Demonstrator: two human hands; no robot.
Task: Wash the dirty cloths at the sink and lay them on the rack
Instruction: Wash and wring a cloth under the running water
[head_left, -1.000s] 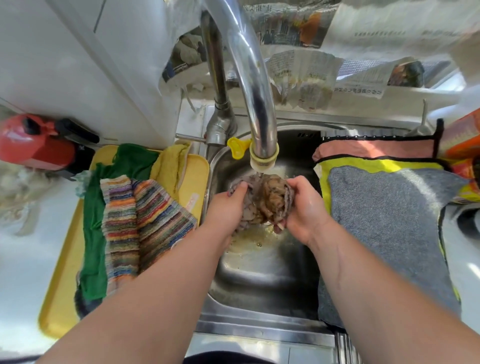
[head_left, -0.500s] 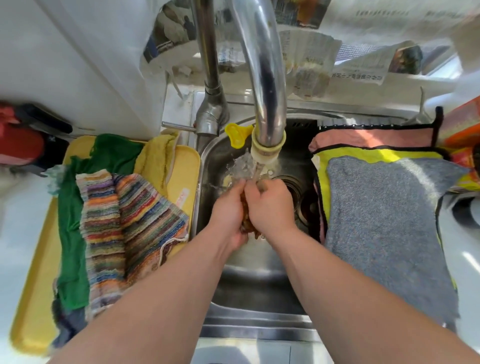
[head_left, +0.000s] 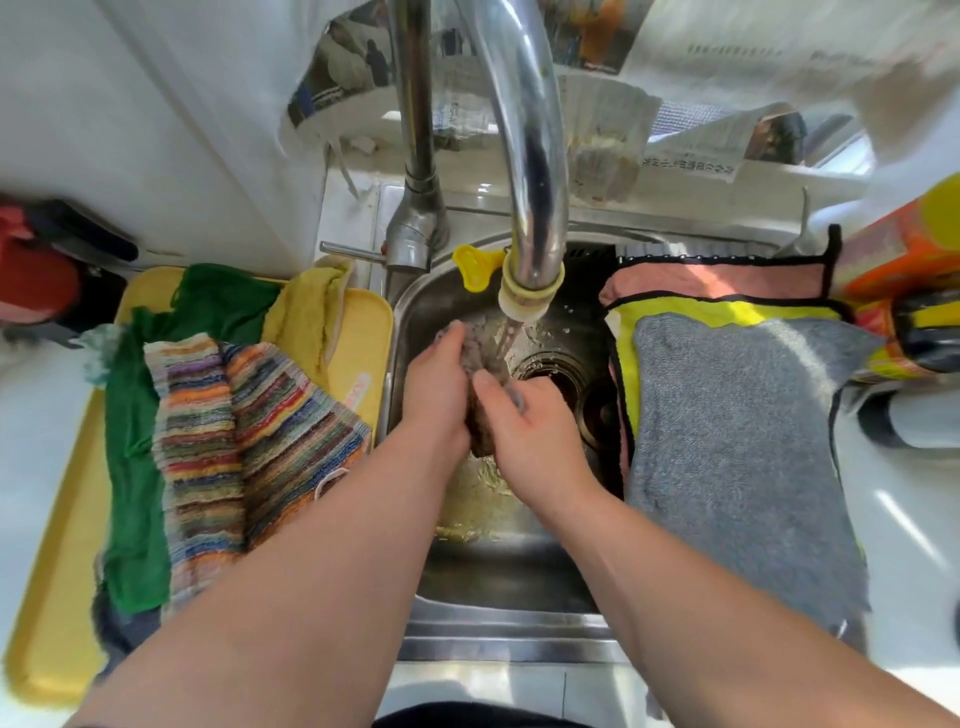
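Observation:
A wet, brown-stained grey cloth (head_left: 480, 426) is squeezed between my two hands over the steel sink (head_left: 498, 577). My left hand (head_left: 434, 389) grips its left side and my right hand (head_left: 524, 421) presses and holds it from the right. Water runs from the tap spout (head_left: 530, 291) onto the cloth's top. Murky water pools below. On the left, a yellow tray (head_left: 57, 519) carries a striped cloth (head_left: 239, 441), a green cloth (head_left: 135, 467) and a yellow cloth (head_left: 306, 317). On the right lie a grey cloth (head_left: 737, 457), a yellow-edged cloth (head_left: 675, 309) and a pink cloth (head_left: 717, 278).
The tap's chrome neck (head_left: 530, 130) arches over the sink, with its lever (head_left: 348, 249) pointing left. The drain (head_left: 556, 369) is open just right of my hands. A red container (head_left: 36, 280) stands far left; orange packaging (head_left: 909, 260) far right. Newspaper (head_left: 613, 156) lines the back ledge.
My hands closed together from holding the bundled cloth open under the tap and now rub it, the right hand slid lower. The view shifted slightly closer over the sink.

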